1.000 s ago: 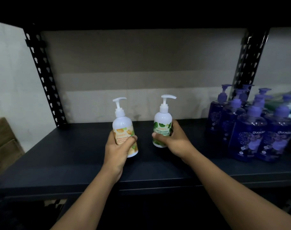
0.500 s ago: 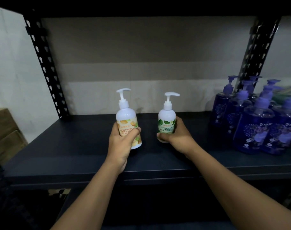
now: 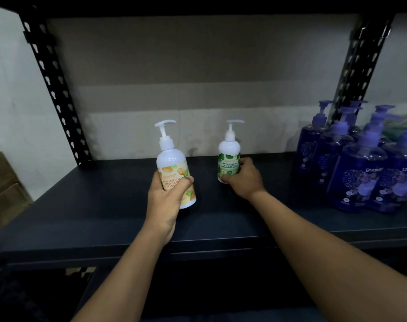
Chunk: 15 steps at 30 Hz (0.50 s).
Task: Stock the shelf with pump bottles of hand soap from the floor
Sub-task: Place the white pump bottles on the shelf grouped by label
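- Left hand grips the orange bottle, slightly tilted, above the shelf at mid-depth.
- Right hand curls round the green bottle, upright, farther back and to the right.
- Purple bottles cluster at the far right of the shelf.

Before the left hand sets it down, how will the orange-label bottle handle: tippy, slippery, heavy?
Probably rigid: the orange-label bottle shows no dent in the grip of the left hand. It is likely apt to tip if set down as tilted as now, being tall with a long pump. Its smooth wall may be slippery. Weight I cannot judge.
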Tool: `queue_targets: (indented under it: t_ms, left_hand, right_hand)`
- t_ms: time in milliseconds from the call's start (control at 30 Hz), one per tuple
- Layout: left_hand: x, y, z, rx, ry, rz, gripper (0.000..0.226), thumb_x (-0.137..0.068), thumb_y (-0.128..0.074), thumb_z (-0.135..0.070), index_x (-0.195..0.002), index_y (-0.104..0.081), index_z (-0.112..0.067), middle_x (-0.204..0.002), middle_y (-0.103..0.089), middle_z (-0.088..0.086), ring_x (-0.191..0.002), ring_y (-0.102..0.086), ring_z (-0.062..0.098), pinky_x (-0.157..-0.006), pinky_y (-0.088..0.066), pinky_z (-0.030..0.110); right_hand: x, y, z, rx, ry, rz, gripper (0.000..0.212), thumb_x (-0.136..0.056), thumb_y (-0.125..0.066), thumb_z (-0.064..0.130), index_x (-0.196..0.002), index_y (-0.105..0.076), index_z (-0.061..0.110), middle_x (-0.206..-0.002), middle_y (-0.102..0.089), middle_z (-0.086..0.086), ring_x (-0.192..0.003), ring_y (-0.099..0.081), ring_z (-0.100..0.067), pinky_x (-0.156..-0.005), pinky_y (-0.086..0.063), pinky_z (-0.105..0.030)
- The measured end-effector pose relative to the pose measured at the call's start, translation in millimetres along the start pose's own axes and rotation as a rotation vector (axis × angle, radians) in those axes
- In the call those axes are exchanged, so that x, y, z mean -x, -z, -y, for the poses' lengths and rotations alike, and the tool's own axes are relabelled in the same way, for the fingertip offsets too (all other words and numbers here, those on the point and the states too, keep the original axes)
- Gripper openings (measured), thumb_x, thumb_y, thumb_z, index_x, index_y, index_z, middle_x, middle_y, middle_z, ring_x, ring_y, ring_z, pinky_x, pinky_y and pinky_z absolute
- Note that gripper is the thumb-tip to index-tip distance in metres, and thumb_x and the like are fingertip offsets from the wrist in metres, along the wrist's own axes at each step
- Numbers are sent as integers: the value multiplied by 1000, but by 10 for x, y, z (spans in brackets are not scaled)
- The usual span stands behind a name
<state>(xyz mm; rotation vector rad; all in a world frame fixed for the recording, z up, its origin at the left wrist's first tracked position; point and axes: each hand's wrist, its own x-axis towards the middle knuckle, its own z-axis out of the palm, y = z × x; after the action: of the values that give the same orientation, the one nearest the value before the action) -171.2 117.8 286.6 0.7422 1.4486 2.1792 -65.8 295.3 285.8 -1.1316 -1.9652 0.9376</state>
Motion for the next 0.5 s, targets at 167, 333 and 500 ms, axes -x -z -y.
queue_targets:
  t_ms: [167, 333, 500]
  left_hand:
    - [2, -3, -8, 23, 7, 8, 44, -67, -78, -19, -109, -65, -24, -109, -73, 13, -94, -70, 22, -85, -58, 39]
    - [0, 6, -9, 14, 10, 5, 44, -68, -78, -21, -109, -65, -25, -112, -72, 15, -95, -69, 27, -87, -58, 43]
    - [-4, -8, -10, 21, 16, 0, 45, -66, -78, -21, -110, -65, -24, -112, -72, 16, -95, -69, 27, -87, -57, 43]
  right_hand:
    - [-128, -68, 14, 71, -13, -21, 68, -74, -83, 41, -128, -51, 16, -128, -65, -3, -120, -60, -28, -105, -43, -50]
    - [-218, -124, 6, 103, -21, -41, 69, -74, -80, 47, -131, -51, 22, -129, -64, -1, -124, -55, -29, -107, -38, -48]
    - [-223, -127, 14, 133, -27, -46, 67, -77, -78, 48, -133, -49, 23, -133, -62, 0, -127, -52, -30, -104, -32, -44]
